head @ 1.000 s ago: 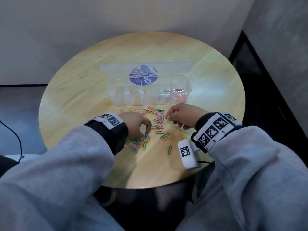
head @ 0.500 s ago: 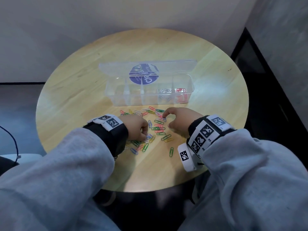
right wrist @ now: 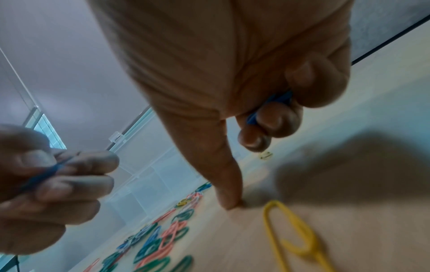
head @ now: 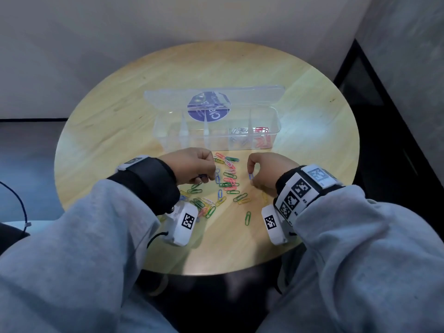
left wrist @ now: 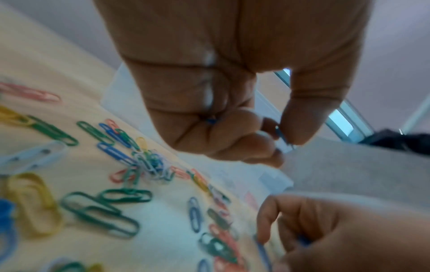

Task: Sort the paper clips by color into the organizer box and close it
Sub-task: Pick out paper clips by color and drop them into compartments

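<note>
The clear organizer box [head: 168, 138] stands open on the round table, lid [head: 252, 97] tipped back. White clips [head: 237, 131] and red clips [head: 262, 129] lie in its two right compartments. A pile of mixed paper clips [head: 228, 182] lies just in front of the box. My left hand [head: 208, 178] hovers over the pile's left side, fingers curled, and pinches a blue clip [left wrist: 280, 135]. At the pile's right edge my right hand [head: 250, 173] pinches another blue clip [head: 251, 176]. More blue clips [right wrist: 274, 103] sit under its curled fingers, and one finger [right wrist: 229, 200] points down to the table.
The wooden table [head: 115, 121] is small, and its near edge runs under my forearms. A lone green clip [head: 247, 218] lies nearest me and a yellow clip [right wrist: 291, 239] lies beside my right hand. Grey walls stand behind the table, with dark floor to the right.
Both hands have risen off the pile. The left hand moved away from me toward the box; the right hand drew right, now with a blue clip between its fingertips.
</note>
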`<state>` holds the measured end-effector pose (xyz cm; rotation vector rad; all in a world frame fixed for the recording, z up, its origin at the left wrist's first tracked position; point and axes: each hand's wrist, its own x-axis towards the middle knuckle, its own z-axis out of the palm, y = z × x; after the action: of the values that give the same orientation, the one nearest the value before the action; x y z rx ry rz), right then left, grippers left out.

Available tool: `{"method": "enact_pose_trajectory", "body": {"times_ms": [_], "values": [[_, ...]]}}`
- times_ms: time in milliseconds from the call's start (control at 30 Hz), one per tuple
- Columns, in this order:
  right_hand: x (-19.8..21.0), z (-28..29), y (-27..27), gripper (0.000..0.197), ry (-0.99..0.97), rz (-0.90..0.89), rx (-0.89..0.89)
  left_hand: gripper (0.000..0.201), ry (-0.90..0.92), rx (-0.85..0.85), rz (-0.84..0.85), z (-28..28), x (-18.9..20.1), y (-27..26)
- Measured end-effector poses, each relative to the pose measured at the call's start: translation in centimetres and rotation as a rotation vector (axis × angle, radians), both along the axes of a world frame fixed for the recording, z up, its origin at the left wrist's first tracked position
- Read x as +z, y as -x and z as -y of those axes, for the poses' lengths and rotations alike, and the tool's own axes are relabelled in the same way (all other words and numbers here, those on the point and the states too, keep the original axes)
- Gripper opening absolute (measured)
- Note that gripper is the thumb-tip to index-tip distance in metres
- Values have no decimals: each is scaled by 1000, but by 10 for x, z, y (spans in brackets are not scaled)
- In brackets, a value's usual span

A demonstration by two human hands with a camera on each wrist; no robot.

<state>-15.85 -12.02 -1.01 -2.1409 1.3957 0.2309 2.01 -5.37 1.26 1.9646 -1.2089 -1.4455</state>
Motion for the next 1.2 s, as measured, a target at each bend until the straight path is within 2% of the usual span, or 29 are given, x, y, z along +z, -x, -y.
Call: {"method": "enact_pose_trajectory", "body": {"times_ms": [133,200,333,467,567,700,767,867,967,1067,1200], "values": [[1,1,-2,9,-31,-26,3,31,39,217,-246,1,6,0],[0,0,-3,16,-54,-59,13,32,24,286,-330,1,8,-1],[-3,-2,-3,23,-100,-81,25,23,-71,298,-370,-2,7,0],[0,-3,-1,15,-73,-5,2,26,-103,188,-116,-2,-2,5],[1,-4,2,19,-39,20,16,33,-84,73,38,-1,-6,6],[1,-2,3,8,-60,-17,101,16,-77,-182,509,-4,-7,17],[2,0,1,5,-69,-44,123,12,-90,-250,658,-5,-7,26],[0,1,0,11,-77,-90,114,12,-104,-310,731,-2,-10,36],[-5,2,-1,23,-84,-135,110,8,-123,-325,730,1,-14,40],[-6,2,0,20,-97,-136,103,5,-143,-337,708,0,-16,41],[3,0,1,7,-175,-34,52,22,-134,-342,726,-1,-12,39]]}}
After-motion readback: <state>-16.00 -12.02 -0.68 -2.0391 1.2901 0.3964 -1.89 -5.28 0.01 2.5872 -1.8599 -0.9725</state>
